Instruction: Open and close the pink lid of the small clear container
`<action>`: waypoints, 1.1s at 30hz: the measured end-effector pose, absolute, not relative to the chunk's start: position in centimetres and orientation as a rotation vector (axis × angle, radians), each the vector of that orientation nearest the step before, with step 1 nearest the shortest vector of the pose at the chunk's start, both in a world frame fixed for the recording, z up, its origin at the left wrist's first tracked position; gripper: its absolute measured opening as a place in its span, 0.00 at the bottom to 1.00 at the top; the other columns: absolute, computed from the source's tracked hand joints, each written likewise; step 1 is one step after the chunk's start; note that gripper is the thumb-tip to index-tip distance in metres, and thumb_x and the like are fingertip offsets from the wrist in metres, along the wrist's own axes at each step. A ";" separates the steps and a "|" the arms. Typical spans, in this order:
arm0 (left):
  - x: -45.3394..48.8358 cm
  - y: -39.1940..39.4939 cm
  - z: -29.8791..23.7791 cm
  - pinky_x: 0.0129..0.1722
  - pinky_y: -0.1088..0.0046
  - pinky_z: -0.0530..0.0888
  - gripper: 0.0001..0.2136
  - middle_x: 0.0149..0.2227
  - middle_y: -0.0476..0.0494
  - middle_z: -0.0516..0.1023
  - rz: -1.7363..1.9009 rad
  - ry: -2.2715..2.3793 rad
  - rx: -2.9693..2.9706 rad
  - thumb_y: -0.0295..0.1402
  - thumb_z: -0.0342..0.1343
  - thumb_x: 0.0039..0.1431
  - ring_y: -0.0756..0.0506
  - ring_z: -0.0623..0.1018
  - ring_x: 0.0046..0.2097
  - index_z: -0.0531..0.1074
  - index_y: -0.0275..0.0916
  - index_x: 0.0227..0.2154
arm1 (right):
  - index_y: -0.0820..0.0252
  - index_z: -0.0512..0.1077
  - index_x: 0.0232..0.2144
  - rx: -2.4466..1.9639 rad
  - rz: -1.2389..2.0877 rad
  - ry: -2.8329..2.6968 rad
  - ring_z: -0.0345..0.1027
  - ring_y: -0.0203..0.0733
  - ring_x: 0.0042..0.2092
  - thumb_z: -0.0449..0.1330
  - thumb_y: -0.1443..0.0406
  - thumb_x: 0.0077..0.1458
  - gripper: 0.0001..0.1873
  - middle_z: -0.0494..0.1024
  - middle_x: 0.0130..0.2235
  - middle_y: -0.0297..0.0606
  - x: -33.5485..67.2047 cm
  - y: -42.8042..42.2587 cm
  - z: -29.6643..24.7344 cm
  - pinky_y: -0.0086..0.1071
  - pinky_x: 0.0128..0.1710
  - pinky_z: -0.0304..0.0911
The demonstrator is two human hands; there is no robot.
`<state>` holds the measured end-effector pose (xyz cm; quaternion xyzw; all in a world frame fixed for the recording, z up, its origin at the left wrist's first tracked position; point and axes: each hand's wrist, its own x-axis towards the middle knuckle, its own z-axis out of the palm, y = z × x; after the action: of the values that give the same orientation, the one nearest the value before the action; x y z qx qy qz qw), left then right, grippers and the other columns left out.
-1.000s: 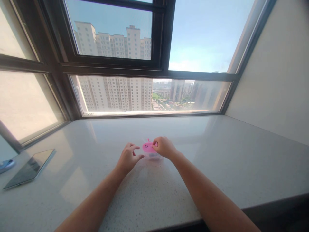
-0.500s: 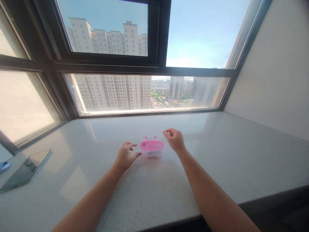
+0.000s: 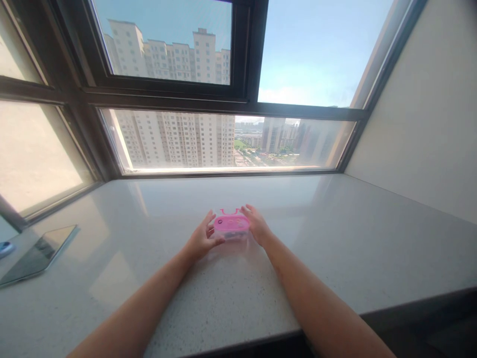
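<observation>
A small clear plastic box with a pink oval lid (image 3: 231,223) sits on the pale speckled sill, between my two hands. Dark contents show dimly through its clear side. At its back edge rises a pink handle (image 3: 230,212). My left hand (image 3: 204,237) grips the box's left end, thumb along the front and fingers behind. On the opposite end, my right hand (image 3: 257,225) is closed against the lid's edge; its thumb is mostly hidden.
A tablet-like flat glossy slab (image 3: 39,254) lies on the sill at the left, beside a bluish rounded object (image 3: 6,248) cut off by the frame. Dark-framed windows (image 3: 223,174) border the back, and a white wall (image 3: 421,124) stands at the right.
Both hands have moved inward to the box's ends, the right one coming left and slightly down. The pink handle now shows as a joined curve rather than two separate prongs.
</observation>
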<state>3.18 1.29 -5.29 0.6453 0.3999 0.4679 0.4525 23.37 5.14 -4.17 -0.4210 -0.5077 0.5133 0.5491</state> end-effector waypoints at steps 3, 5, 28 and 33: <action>3.4 1.1 -5.4 0.49 0.57 0.70 0.48 0.62 0.27 0.50 1.184 1.045 1.636 0.39 0.64 0.45 0.37 0.69 0.53 0.39 0.39 0.63 | 0.59 0.49 0.59 -0.953 1.252 -1.273 0.64 0.49 0.51 0.64 0.52 0.44 0.45 0.62 0.57 0.49 23.3 4.5 -4.3 0.41 0.49 0.62; 3.3 0.8 -5.3 0.44 0.59 0.73 0.48 0.62 0.27 0.50 1.196 1.087 1.677 0.38 0.64 0.45 0.39 0.71 0.50 0.37 0.41 0.63 | 0.57 0.49 0.59 -0.907 1.244 -1.320 0.64 0.49 0.51 0.65 0.53 0.42 0.47 0.59 0.59 0.49 23.2 4.2 -4.3 0.42 0.49 0.61; 2.5 -0.7 -3.3 0.34 0.73 0.75 0.21 0.54 0.40 0.60 1.150 1.130 2.161 0.33 0.56 0.53 0.42 0.68 0.51 0.66 0.47 0.52 | 0.56 0.67 0.42 -0.617 1.536 -1.381 0.69 0.40 0.36 0.64 0.58 0.46 0.20 0.73 0.40 0.36 23.7 2.6 -2.5 0.33 0.37 0.64; 2.5 -1.1 -2.6 0.42 0.66 0.75 0.24 0.59 0.40 0.58 1.095 1.180 2.132 0.38 0.59 0.50 0.39 0.66 0.55 0.66 0.49 0.53 | 0.55 0.68 0.48 -0.701 1.438 -1.552 0.69 0.45 0.44 0.62 0.55 0.47 0.26 0.74 0.45 0.41 24.1 2.9 -2.0 0.41 0.46 0.61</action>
<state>2.50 -1.11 -2.61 0.7760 0.4296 0.3987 0.2331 24.07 2.93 -2.04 -0.2825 -0.6250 0.5792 0.4406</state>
